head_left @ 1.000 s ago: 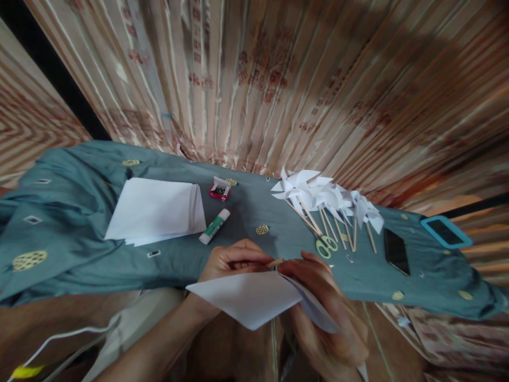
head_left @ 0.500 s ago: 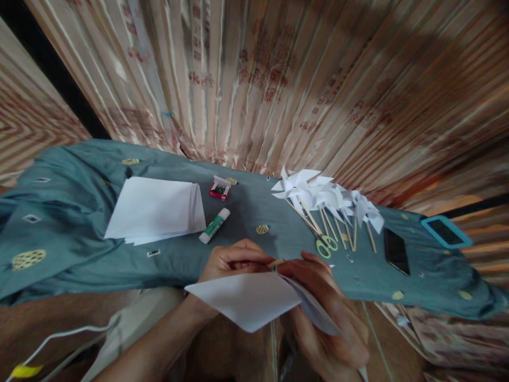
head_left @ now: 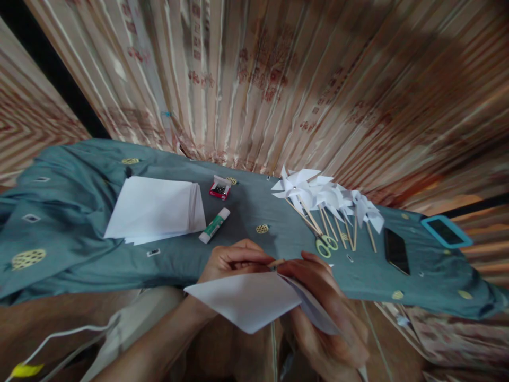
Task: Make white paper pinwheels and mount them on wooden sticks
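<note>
At the near edge of the cloth-covered surface, my two hands meet around a white paper pinwheel (head_left: 246, 300), whose folded blades hang toward me. My left hand (head_left: 234, 262) is closed, its fingers pinching by the tip of a wooden stick (head_left: 277, 262) that shows between the hands. Closed around the paper's right side is my right hand (head_left: 330, 307), its fingertips beside the stick. The paper hides part of both hands and most of the stick.
Beyond my hands lie a glue stick (head_left: 214, 225), a small red box of pins (head_left: 220, 188) and a paper stack (head_left: 153, 207). To the right are finished pinwheels (head_left: 302, 188), green-handled scissors (head_left: 326, 245), a black phone (head_left: 396, 251) and a blue-framed device (head_left: 446, 231).
Almost nothing differs. Both hands keep the same hold on the paper and stick, and the things on the cloth stay where they were.
</note>
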A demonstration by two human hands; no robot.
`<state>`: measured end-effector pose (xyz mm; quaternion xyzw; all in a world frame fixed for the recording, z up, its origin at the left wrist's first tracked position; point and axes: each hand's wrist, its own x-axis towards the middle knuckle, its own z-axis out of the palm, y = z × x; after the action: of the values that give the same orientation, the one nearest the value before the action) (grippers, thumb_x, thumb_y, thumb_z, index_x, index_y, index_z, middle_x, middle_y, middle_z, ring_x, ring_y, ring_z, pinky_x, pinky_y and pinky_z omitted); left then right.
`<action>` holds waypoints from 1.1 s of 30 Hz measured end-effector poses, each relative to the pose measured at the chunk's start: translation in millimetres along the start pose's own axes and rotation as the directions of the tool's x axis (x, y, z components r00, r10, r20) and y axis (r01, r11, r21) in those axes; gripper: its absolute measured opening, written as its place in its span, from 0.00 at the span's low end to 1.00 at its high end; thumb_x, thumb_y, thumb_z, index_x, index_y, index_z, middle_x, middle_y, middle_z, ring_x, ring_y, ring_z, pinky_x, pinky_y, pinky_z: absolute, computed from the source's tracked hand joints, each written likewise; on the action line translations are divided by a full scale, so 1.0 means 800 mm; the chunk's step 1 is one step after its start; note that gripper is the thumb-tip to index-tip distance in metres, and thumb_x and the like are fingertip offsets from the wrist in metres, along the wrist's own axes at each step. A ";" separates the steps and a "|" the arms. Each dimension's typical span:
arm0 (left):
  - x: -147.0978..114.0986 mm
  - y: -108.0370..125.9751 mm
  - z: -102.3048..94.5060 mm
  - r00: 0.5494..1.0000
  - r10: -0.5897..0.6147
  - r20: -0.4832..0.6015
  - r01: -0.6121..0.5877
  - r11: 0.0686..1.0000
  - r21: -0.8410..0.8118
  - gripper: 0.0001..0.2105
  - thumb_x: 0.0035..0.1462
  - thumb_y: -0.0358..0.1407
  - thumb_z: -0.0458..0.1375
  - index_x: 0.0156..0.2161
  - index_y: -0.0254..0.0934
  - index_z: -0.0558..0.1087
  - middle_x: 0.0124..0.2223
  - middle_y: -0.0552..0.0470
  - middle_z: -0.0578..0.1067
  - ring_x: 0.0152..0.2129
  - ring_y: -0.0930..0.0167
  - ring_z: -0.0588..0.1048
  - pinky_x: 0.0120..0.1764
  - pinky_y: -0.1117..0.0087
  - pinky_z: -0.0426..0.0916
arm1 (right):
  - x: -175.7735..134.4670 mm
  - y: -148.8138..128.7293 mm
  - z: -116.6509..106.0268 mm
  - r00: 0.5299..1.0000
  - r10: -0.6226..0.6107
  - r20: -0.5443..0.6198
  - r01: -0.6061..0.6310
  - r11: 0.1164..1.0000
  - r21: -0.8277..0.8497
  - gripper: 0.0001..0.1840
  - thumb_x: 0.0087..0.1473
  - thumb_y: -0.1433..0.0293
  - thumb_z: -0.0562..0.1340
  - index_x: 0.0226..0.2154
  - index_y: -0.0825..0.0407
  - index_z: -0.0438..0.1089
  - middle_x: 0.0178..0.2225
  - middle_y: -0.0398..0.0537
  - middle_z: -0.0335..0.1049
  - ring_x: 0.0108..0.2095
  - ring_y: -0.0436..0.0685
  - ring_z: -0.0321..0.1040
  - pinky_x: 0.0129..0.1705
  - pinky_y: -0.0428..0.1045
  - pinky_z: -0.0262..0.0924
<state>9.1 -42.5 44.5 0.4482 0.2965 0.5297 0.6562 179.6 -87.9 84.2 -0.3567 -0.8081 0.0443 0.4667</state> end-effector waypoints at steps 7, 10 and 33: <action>-0.001 -0.003 -0.002 1.000 -0.004 -0.002 0.004 0.999 0.051 0.16 0.44 0.50 0.69 0.31 0.38 0.83 0.29 0.46 0.77 0.25 0.72 0.73 0.29 0.73 0.70 | -0.002 0.000 0.002 1.000 -0.005 -0.026 0.005 1.000 -0.009 0.18 0.58 0.77 0.61 0.51 0.59 0.68 0.41 0.53 0.75 0.44 0.59 0.73 0.53 0.60 0.66; 0.000 -0.004 -0.003 1.000 -0.001 0.005 0.001 0.999 0.039 0.15 0.45 0.49 0.69 0.31 0.40 0.83 0.29 0.46 0.77 0.25 0.72 0.74 0.30 0.73 0.70 | -0.002 0.001 0.002 1.000 -0.003 -0.025 0.003 1.000 -0.015 0.17 0.58 0.77 0.61 0.51 0.60 0.68 0.41 0.54 0.75 0.44 0.58 0.73 0.53 0.60 0.65; -0.001 0.004 -0.002 0.997 -0.059 0.042 0.057 0.998 0.030 0.14 0.45 0.48 0.69 0.32 0.40 0.83 0.29 0.46 0.77 0.25 0.72 0.73 0.30 0.73 0.69 | 0.001 -0.001 0.000 1.000 -0.013 -0.023 0.013 1.000 0.000 0.17 0.58 0.76 0.60 0.50 0.60 0.68 0.40 0.55 0.76 0.44 0.60 0.74 0.51 0.61 0.67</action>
<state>6.1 -42.5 46.4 0.4601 0.3026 0.4964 0.6711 179.1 -88.1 85.1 -0.3520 -0.8050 0.0372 0.4762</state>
